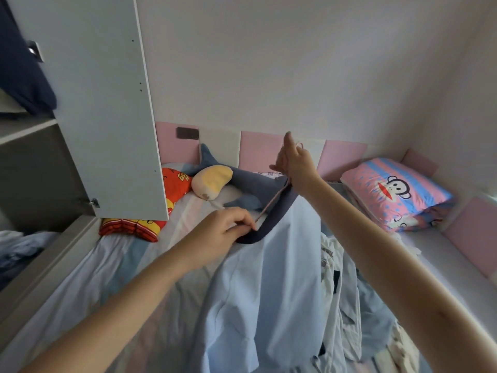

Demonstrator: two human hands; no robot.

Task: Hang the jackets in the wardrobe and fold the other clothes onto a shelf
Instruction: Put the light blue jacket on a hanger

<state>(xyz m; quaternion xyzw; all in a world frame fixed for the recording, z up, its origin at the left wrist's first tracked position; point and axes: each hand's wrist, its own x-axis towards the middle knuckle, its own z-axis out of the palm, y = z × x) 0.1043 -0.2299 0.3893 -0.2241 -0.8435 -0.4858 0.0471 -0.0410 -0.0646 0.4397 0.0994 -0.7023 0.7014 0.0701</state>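
Over a striped bed (113, 265) walled with pink pads (258, 150), the left hand (223, 230) pinches the dark collar (271, 219) of a blue garment (282, 265) and the right hand (295, 162) grips its hanger (274, 199).

Open door crowds the wardrobe side
The door (107, 103) juts over the bed (80, 278); toys (209, 181) line its far end, clothes (347, 278) pile right; bare sheet lies left.

Hanger (271, 202) mostly hidden inside top (269, 292); hook covered by right hand (295, 162). Navy garment (24, 76) cut by left edge. Cushion (174, 184) partly hidden behind door (107, 103). Pile (349, 292) cut by bottom edge.
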